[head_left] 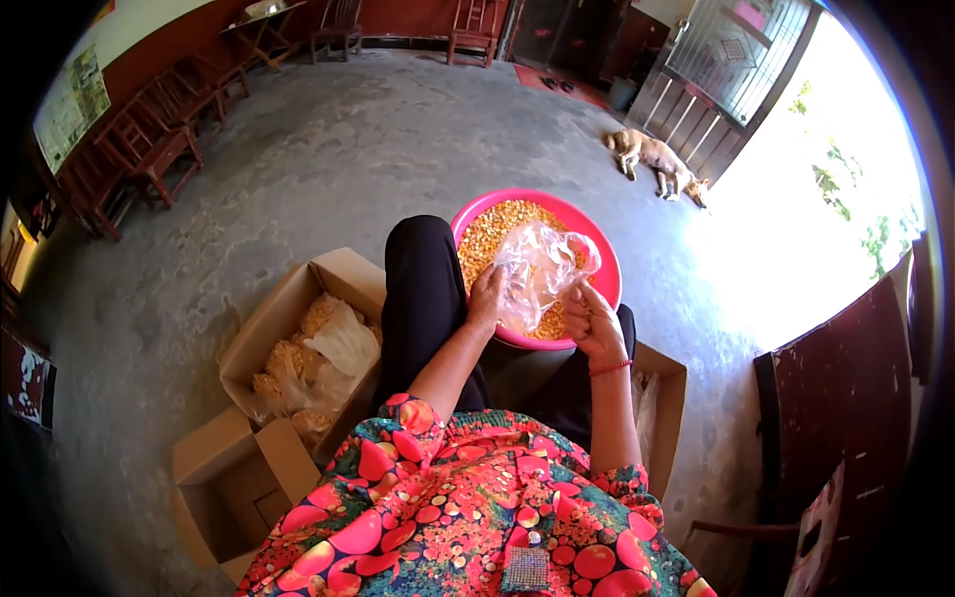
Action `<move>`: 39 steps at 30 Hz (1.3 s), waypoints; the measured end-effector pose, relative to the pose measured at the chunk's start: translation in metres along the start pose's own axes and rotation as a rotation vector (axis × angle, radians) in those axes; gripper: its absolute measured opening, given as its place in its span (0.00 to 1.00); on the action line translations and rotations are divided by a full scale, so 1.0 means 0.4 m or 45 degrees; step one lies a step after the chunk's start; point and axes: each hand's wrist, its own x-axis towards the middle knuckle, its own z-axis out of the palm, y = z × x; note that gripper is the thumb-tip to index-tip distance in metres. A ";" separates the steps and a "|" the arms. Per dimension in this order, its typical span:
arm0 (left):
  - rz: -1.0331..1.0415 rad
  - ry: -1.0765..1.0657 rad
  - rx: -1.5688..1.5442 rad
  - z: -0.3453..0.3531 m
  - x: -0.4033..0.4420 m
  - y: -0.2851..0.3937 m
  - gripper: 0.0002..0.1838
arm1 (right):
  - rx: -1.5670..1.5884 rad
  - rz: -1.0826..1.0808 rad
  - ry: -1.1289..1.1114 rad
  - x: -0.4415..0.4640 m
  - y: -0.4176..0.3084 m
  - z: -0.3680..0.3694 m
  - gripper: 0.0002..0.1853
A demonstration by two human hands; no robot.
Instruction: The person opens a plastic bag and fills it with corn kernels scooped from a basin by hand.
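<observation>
Between my hands a clear plastic bag (542,267) is spread out above a pink basin (609,261). The basin stands in front of my knees and holds loose yellow corn kernels (487,234). At the bag's left edge, my left hand (486,296) is closed on the plastic. My right hand (594,320), with a red bracelet at the wrist, pinches the bag's right side. The bag looks thin and crumpled; I see no kernels plainly inside it, and those below show through.
A cardboard box (261,298) at my left holds several bags of corn. Its open flaps (214,448) reach toward me. Another box (665,398) with clear plastic stands at my right. A dog (657,159) lies by the open door (731,70). Wooden chairs (149,149) line the wall.
</observation>
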 end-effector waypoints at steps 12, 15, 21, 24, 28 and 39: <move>-0.075 -0.031 -0.024 -0.001 -0.003 0.015 0.12 | -0.145 -0.112 0.668 0.133 0.024 -0.152 0.08; -0.059 -0.068 -0.073 -0.002 -0.001 0.002 0.11 | -0.178 -0.113 0.610 0.110 0.007 -0.164 0.10; -0.125 -0.091 -0.079 0.007 -0.013 0.033 0.11 | -0.255 -0.111 0.370 0.152 0.008 -0.097 0.08; -0.136 -0.132 -0.073 0.005 -0.015 0.041 0.12 | -0.086 -0.248 0.395 0.183 0.030 -0.037 0.07; -0.177 -0.165 -0.091 0.010 -0.018 0.050 0.14 | -0.631 -0.308 0.334 0.180 0.035 -0.044 0.12; -0.139 0.011 -0.211 0.004 -0.005 0.011 0.12 | -0.664 -0.047 0.216 0.089 0.003 -0.104 0.13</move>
